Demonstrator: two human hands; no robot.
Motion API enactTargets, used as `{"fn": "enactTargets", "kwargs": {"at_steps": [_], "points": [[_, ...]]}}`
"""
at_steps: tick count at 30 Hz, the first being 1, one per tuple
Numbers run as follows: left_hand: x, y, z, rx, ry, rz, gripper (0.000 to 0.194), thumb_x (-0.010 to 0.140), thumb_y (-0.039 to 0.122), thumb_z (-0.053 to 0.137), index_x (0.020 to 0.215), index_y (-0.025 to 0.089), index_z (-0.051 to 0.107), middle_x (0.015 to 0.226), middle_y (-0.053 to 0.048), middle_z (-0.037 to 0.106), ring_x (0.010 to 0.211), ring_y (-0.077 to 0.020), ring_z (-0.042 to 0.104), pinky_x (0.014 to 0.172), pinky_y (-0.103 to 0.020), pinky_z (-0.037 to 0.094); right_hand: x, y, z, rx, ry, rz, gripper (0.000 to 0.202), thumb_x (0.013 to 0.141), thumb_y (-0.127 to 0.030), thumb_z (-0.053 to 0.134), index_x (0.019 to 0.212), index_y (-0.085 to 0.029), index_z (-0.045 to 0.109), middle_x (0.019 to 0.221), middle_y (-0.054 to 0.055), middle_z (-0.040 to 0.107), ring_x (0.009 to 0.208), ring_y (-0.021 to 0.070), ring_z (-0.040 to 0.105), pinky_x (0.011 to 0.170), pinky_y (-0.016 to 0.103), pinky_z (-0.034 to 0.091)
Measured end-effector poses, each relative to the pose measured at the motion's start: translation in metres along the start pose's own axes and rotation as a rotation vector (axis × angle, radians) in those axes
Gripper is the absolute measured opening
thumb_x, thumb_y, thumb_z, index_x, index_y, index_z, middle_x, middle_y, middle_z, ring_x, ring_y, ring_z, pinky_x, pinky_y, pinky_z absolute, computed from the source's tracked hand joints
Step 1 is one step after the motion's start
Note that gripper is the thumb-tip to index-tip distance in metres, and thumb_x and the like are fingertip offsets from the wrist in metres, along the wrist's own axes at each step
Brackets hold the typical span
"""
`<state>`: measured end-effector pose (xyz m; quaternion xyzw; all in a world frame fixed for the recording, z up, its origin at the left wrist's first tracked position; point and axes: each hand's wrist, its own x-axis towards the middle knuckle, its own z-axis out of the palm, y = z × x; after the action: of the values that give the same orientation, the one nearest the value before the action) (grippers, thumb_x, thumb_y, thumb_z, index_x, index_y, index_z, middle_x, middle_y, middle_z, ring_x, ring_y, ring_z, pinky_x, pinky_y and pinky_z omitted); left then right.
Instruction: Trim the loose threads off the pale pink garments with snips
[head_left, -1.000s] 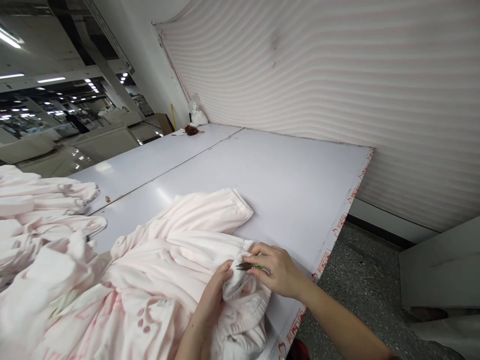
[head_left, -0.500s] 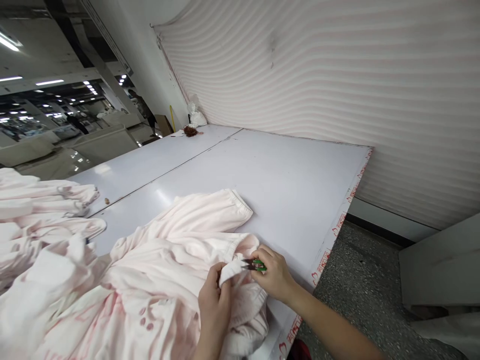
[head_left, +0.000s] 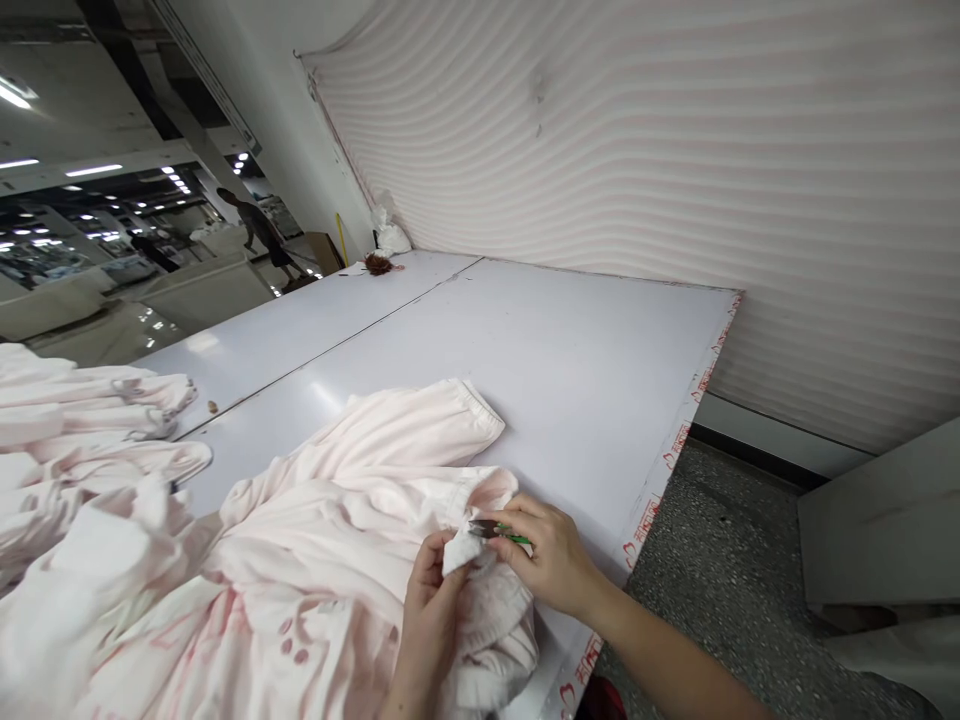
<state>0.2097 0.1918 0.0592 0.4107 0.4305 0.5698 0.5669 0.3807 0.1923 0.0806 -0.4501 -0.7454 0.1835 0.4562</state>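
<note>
Pale pink fleece clothing [head_left: 322,520] lies bunched along the near part of the table, with darker paw-like spots on one piece. My left hand [head_left: 433,600] pinches a fold of its white cuff between thumb and fingers. In my right hand [head_left: 551,555] are small thread snips [head_left: 499,531] with green handles, closed in by the fingers. The dark blades point left and lie against the pinched cuff edge. Whether a thread sits between the blades is too small to tell. One elastic-edged leg or sleeve end [head_left: 480,412] stretches out beyond the hands.
The white table [head_left: 585,350] has a seam across it and red-printed tape along its right edge. More pink garments [head_left: 90,420] are heaped at left. A brown tuft [head_left: 378,264] and a white bag [head_left: 391,236] sit at the far corner. Striped fabric hangs behind; a person [head_left: 259,230] is in the background.
The snips have shifted slightly left, their blades now against the cuff. My left fingers have changed their hold on the fold. A background person has moved left.
</note>
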Motion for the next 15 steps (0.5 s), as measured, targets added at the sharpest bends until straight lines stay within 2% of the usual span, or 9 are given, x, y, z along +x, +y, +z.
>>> {"fn": "enactTargets", "kwargs": {"at_steps": [3, 10, 15], "points": [[0.0011, 0.0012, -0.003, 0.028, -0.005, -0.011, 0.036, 0.063, 0.037, 0.083, 0.091, 0.022, 0.066, 0.087, 0.0, 0.071, 0.083, -0.0169, 0.061, 0.077, -0.025, 0.047, 0.0032, -0.0006, -0.0047, 0.006, -0.046, -0.014, 0.025, 0.089, -0.028, 0.064, 0.113, -0.025, 0.069, 0.097, 0.003, 0.07, 0.084, 0.0168, 0.066, 0.071, 0.027, 0.05], [0.0041, 0.003, -0.0063, 0.12, -0.048, -0.003, 0.034, 0.06, 0.034, 0.083, 0.088, 0.02, 0.07, 0.085, -0.002, 0.072, 0.086, -0.0211, 0.063, 0.08, -0.028, 0.048, 0.0067, 0.0014, -0.0104, 0.004, -0.045, -0.074, 0.019, 0.087, -0.025, 0.066, 0.105, -0.024, 0.072, 0.096, 0.003, 0.072, 0.084, 0.0169, 0.068, 0.071, 0.027, 0.05], [0.0051, 0.001, -0.0082, 0.1, -0.044, -0.033, 0.036, 0.058, 0.035, 0.085, 0.087, 0.019, 0.072, 0.083, -0.003, 0.073, 0.083, -0.0213, 0.064, 0.078, -0.029, 0.049, 0.0071, 0.0038, -0.008, 0.059, -0.05, -0.028, 0.016, 0.089, -0.027, 0.063, 0.1, -0.024, 0.074, 0.092, 0.002, 0.072, 0.08, 0.0154, 0.068, 0.071, 0.026, 0.052]]}}
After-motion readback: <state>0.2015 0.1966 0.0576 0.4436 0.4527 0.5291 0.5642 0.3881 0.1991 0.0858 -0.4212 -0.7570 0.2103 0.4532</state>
